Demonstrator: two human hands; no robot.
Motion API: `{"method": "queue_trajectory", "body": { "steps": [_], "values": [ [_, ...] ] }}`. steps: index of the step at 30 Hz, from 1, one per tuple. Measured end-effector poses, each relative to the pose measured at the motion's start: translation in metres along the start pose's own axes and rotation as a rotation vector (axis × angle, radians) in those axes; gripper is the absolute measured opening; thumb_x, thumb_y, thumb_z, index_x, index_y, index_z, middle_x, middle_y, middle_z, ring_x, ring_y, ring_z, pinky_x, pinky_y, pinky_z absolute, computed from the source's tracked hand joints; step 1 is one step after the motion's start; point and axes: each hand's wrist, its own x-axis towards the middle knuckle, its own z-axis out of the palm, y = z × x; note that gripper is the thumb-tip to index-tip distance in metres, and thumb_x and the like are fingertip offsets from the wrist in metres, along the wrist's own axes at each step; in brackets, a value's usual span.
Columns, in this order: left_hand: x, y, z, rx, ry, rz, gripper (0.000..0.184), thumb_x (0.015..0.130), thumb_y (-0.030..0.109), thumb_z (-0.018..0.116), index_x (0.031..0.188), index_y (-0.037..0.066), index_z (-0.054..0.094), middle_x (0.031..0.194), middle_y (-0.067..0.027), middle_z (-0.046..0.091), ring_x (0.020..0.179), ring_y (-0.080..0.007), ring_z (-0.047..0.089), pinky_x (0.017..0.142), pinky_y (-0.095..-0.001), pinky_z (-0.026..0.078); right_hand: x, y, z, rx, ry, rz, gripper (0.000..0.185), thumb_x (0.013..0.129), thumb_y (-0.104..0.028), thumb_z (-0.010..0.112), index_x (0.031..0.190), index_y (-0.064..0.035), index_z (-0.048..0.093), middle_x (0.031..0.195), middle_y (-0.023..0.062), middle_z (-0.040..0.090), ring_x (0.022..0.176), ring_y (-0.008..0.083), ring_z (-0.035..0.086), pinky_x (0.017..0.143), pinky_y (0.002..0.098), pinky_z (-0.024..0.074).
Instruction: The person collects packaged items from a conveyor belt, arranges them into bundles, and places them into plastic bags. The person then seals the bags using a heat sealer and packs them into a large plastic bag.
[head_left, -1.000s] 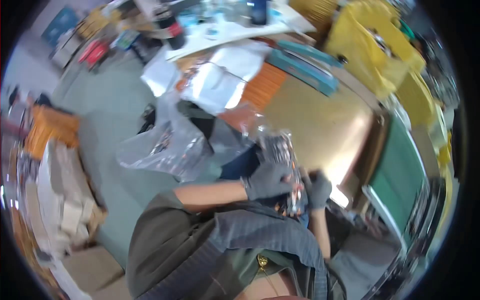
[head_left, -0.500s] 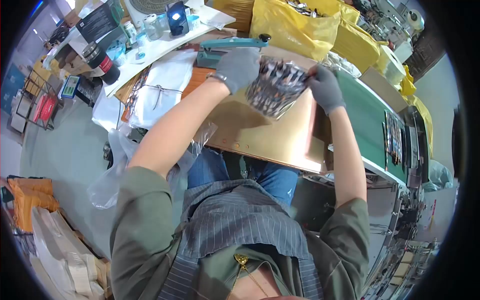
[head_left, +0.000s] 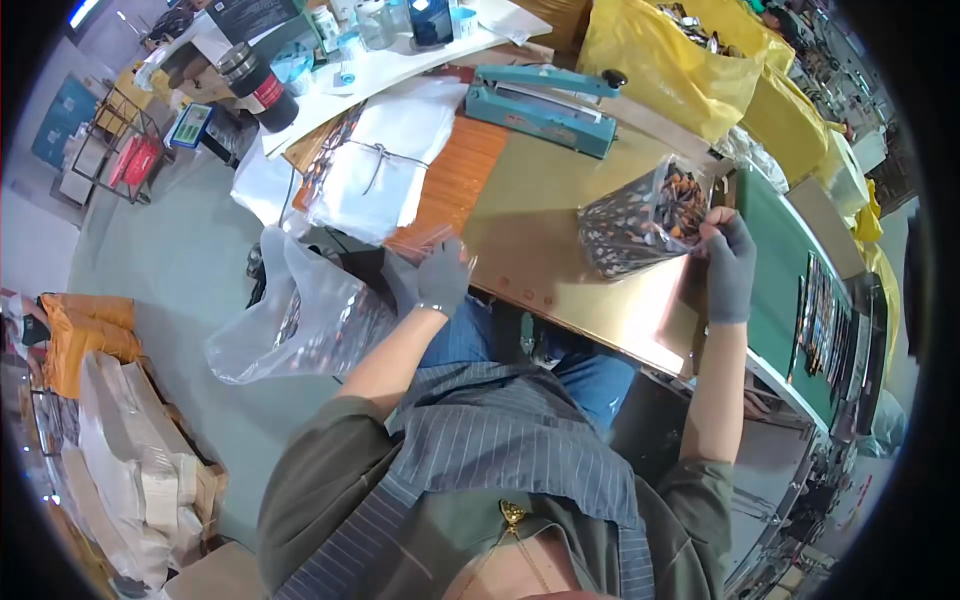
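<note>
A clear plastic bag [head_left: 625,232] packed with slim dark pieces with pale and orange ends stands tilted on the brass-coloured worktop. My right hand [head_left: 732,262], in a grey glove with bare fingertips, pinches its open rim on the right. At the worktop's near left edge, my left hand [head_left: 444,275], gloved the same way, has its fingers closed on the edge of thin clear plastic. That plastic seems to belong to a large clear bag [head_left: 270,335] hanging beside my legs, with more dark pieces showing inside.
A teal heat sealer [head_left: 545,110] sits at the worktop's back. Left of it lies a tied stack of clear bags [head_left: 385,165] on an orange-brown board. To the right runs a green belt [head_left: 775,255] with a row of slim dark sticks [head_left: 822,330]. Yellow sacks [head_left: 660,60] stand behind.
My left hand has left the filled bag and come down left to the worktop's near edge. The filled bag now rests on the worktop, its mouth turned right. The view has shifted.
</note>
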Motion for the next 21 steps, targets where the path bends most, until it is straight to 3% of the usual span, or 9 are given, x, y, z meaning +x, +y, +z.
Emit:
{"method": "queue_trajectory", "body": {
  "steps": [2,4,6,8,10,12,15,18,21],
  "values": [
    [0.043,0.007,0.008,-0.440,0.211,-0.096,0.028,0.086,0.032,0.060,0.094,0.005,0.060,0.086,-0.0144,0.061,0.076,-0.0366,0.058,0.069,-0.0450,0.046,-0.008,-0.005,0.009,0.055,-0.022,-0.002,0.006,0.085,-0.002,0.055,0.091,-0.0038,0.056,0.078,-0.0014,0.053,0.065,0.0050,0.049,0.060,0.0199,0.0428],
    [0.115,0.032,-0.012,-0.580,0.308,-0.124,0.031,0.086,0.031,0.060,0.099,0.003,0.059,0.077,-0.0171,0.060,0.074,-0.0361,0.059,0.070,-0.0443,0.045,-0.014,-0.012,0.014,0.091,-0.041,-0.007,0.006,0.085,-0.002,0.056,0.092,-0.0041,0.055,0.079,-0.0012,0.053,0.065,0.0052,0.050,0.060,0.0201,0.0435],
    [0.169,0.064,-0.043,-0.576,0.235,0.042,0.040,0.088,0.037,0.057,0.106,0.000,0.056,0.093,-0.0196,0.063,0.086,-0.0369,0.061,0.077,-0.0437,0.047,-0.019,-0.019,0.020,0.086,-0.047,0.000,0.010,0.085,-0.002,0.056,0.095,-0.0034,0.054,0.078,-0.0009,0.053,0.065,0.0051,0.049,0.059,0.0197,0.0420],
    [0.192,0.103,-0.068,-0.309,0.032,0.016,0.061,0.086,0.048,0.059,0.118,-0.003,0.051,0.110,-0.0231,0.060,0.100,-0.0381,0.060,0.086,-0.0426,0.046,-0.021,-0.022,0.021,0.070,-0.069,-0.021,0.013,0.085,-0.002,0.055,0.098,-0.0028,0.053,0.075,-0.0015,0.052,0.064,0.0045,0.047,0.059,0.0190,0.0401],
    [0.187,0.144,-0.085,-0.549,-0.096,0.302,0.070,0.086,0.050,0.059,0.132,0.000,0.042,0.120,-0.0213,0.056,0.109,-0.0315,0.057,0.092,-0.0374,0.045,-0.020,-0.026,0.016,-0.013,-0.156,-0.019,0.018,0.084,-0.003,0.056,0.102,-0.0029,0.051,0.071,-0.0025,0.050,0.063,0.0040,0.046,0.058,0.0185,0.0381],
    [0.167,0.178,-0.099,-0.923,-0.413,0.662,0.071,0.086,0.048,0.061,0.136,0.001,0.041,0.121,-0.0196,0.056,0.110,-0.0279,0.057,0.093,-0.0347,0.044,-0.015,-0.031,0.023,0.051,-0.237,-0.024,0.019,0.083,-0.003,0.056,0.102,-0.0032,0.052,0.071,-0.0024,0.050,0.064,0.0039,0.046,0.058,0.0188,0.0376],
    [0.124,0.216,-0.148,-0.530,-0.261,0.794,0.053,0.087,0.039,0.064,0.123,0.000,0.056,0.104,-0.0144,0.063,0.095,-0.0199,0.061,0.084,-0.0312,0.047,0.000,-0.050,0.031,-0.003,-0.261,-0.106,0.020,0.082,-0.003,0.055,0.102,-0.0021,0.050,0.072,-0.0031,0.047,0.066,0.0039,0.045,0.061,0.0185,0.0376],
    [0.147,0.207,-0.161,-0.642,-0.563,0.538,0.034,0.086,0.031,0.065,0.099,0.000,0.067,0.085,-0.0102,0.066,0.079,-0.0150,0.061,0.072,-0.0294,0.047,0.007,-0.075,0.026,-0.018,-0.174,-0.162,0.025,0.081,-0.001,0.053,0.105,-0.0017,0.049,0.070,-0.0024,0.047,0.065,0.0049,0.046,0.061,0.0194,0.0381],
    [0.132,0.199,-0.187,-0.606,-0.495,0.529,0.027,0.085,0.026,0.064,0.088,-0.001,0.068,0.072,-0.0126,0.062,0.068,-0.0155,0.059,0.066,-0.0300,0.046,0.002,-0.090,0.019,0.030,-0.075,-0.162,0.029,0.079,0.000,0.054,0.108,-0.0012,0.049,0.068,-0.0010,0.050,0.065,0.0064,0.048,0.063,0.0210,0.0404]
  ]
}}
